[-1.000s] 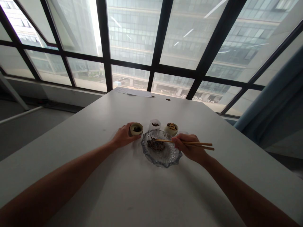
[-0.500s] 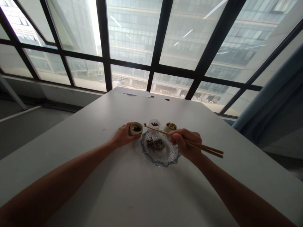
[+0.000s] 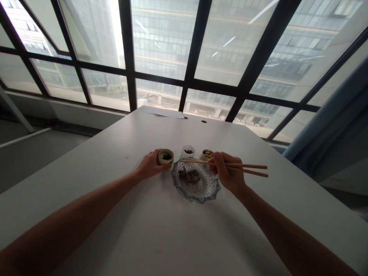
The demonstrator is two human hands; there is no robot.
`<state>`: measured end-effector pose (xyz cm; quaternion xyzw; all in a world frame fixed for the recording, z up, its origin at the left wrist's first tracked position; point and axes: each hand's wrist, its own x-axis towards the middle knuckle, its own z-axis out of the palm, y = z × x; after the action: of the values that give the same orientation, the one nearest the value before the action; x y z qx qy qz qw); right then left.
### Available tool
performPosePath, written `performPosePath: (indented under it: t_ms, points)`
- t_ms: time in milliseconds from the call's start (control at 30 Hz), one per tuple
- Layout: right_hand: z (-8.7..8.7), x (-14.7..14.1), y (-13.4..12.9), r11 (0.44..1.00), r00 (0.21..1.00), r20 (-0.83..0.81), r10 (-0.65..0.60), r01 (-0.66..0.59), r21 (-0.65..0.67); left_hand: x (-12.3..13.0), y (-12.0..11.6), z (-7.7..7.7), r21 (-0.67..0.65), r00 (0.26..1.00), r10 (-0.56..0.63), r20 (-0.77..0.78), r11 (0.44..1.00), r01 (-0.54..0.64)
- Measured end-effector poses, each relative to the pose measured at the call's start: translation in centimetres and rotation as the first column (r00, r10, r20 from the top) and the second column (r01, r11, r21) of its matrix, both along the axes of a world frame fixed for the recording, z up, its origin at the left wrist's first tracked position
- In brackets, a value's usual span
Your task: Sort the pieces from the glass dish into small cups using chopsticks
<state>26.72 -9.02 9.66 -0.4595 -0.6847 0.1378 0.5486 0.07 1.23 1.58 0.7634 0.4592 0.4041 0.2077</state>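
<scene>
My left hand (image 3: 152, 165) is wrapped round a small pale cup (image 3: 166, 162) with dark bits inside, tilted slightly toward me. In my right hand (image 3: 228, 168) is a pair of wooden chopsticks (image 3: 247, 166), their tips over the far left rim of a scalloped glass dish (image 3: 211, 189). Nothing can be made out between the tips. A heap of dark brown dried pieces (image 3: 189, 176) lies in the dish. Behind it stand a white faceted cup (image 3: 188, 148) with dark bits and a small round cup (image 3: 205, 156) of yellowish pieces, partly hidden by my right hand.
Everything stands on a white table (image 3: 138, 230). Sheets of paper (image 3: 162, 112) lie at its far edge, near two dark round spots on the tabletop. Beyond are black-framed windows (image 3: 186, 82), with a blue curtain (image 3: 330, 111) to the right.
The chopstick tips have moved right and down, from beside the left cup to over the dish's rim. A dark piece at the tips no longer shows there. My left hand stays on its cup.
</scene>
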Motion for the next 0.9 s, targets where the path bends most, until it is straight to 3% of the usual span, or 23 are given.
performPosePath:
  t_ms: [200, 333, 467, 633, 767, 900]
  points:
    - [-1.8, 1.4, -0.5, 0.993, 0.987, 0.159, 0.023, -0.004, -0.122, -0.1, 0.0, 0.0, -0.003, 0.999, -0.013, -0.052, 1.0, 0.013]
    - [-2.4, 1.9, -0.6, 0.991, 0.991, 0.131, 0.024, -0.006, -0.135, -0.1, -0.1, 0.1, -0.006, 0.998, -0.014, -0.063, 1.0, 0.014]
    - [-3.2, 2.4, -0.5, 0.979, 0.986, -0.158, -0.06, 0.027, -0.2, -0.1, 0.0, 0.1, 0.004, 0.998, -0.013, -0.065, 1.0, 0.013]
    - [-4.9, 3.7, 0.1, 0.933, 0.785, -0.603, -0.139, -0.1, -0.345, -0.1, 0.1, -0.1, 0.005, 0.998, 0.002, -0.066, 1.0, -0.002]
    - [-5.7, 4.6, 0.1, 0.901, 0.712, -0.689, -0.134, -0.201, -0.384, -0.1, 0.1, -0.1, 0.006, 0.998, 0.01, -0.065, 1.0, -0.01]
    - [-5.5, 4.4, -0.4, 0.891, 0.663, -0.734, -0.147, -0.233, -0.39, -0.2, 0.0, 0.0, -0.001, 0.997, 0.003, -0.076, 1.0, -0.003]
